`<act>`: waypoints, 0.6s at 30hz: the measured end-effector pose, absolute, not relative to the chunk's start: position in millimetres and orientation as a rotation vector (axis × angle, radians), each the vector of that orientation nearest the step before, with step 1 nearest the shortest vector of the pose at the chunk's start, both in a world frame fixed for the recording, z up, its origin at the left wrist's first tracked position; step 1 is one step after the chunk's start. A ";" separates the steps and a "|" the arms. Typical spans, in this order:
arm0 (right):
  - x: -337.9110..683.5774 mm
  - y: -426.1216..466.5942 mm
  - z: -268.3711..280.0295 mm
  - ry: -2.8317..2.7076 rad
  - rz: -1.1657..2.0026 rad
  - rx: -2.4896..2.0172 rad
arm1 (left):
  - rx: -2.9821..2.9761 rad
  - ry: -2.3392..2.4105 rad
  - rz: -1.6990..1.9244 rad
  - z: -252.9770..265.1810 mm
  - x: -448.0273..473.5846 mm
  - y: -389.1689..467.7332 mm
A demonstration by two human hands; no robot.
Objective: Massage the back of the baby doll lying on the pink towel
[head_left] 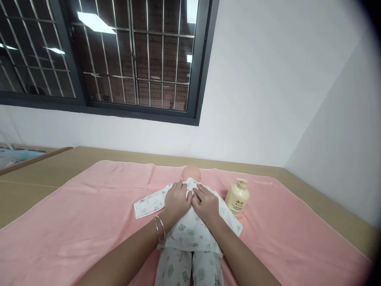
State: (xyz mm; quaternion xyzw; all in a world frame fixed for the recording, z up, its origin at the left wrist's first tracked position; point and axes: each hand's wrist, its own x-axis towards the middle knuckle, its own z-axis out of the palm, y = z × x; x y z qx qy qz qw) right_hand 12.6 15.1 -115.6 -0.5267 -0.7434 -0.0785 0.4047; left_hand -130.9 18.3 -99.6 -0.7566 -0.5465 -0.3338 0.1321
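Note:
A baby doll [191, 172] lies on its back on a pink towel, its head toward the wall. It wears a white printed long-sleeved shirt [190, 234] and matching trousers [173, 268]. My left hand [177, 199] and my right hand [206, 201] meet at the upper chest of the shirt, thumbs close together. Both hands have curled fingers pinching the shirt's front; the exact spot between the fingertips is partly hidden. Two bangles [160, 229] circle my left wrist. The shirt sleeves stretch out to either side.
A pale yellow pump bottle [238, 197] stands on the pink towel [89, 222], right of the doll and close to my right hand. Beneath lies a wooden tabletop [35, 188] reaching the white wall [253, 87]. A barred window [133, 55] is above.

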 end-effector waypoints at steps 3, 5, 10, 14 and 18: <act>12.0 14.6 -115.2 -1.816 -0.134 -1.395 | -2.180 -1.681 -0.935 -96.4 -129.6 17.5; 11.7 15.9 -113.2 -1.810 -0.065 -1.456 | -2.212 -1.687 -0.963 -96.9 -129.8 20.3; 10.8 17.3 -108.9 -1.834 -0.070 -1.514 | -2.320 -1.620 -1.084 -106.2 -132.9 29.1; 6.7 12.2 -101.1 -1.767 -0.174 -1.403 | -2.319 -1.512 -1.350 -116.9 -137.3 27.8; -0.9 8.6 -92.5 -1.810 -0.049 -1.385 | -2.333 -1.470 -1.546 -125.4 -141.6 25.7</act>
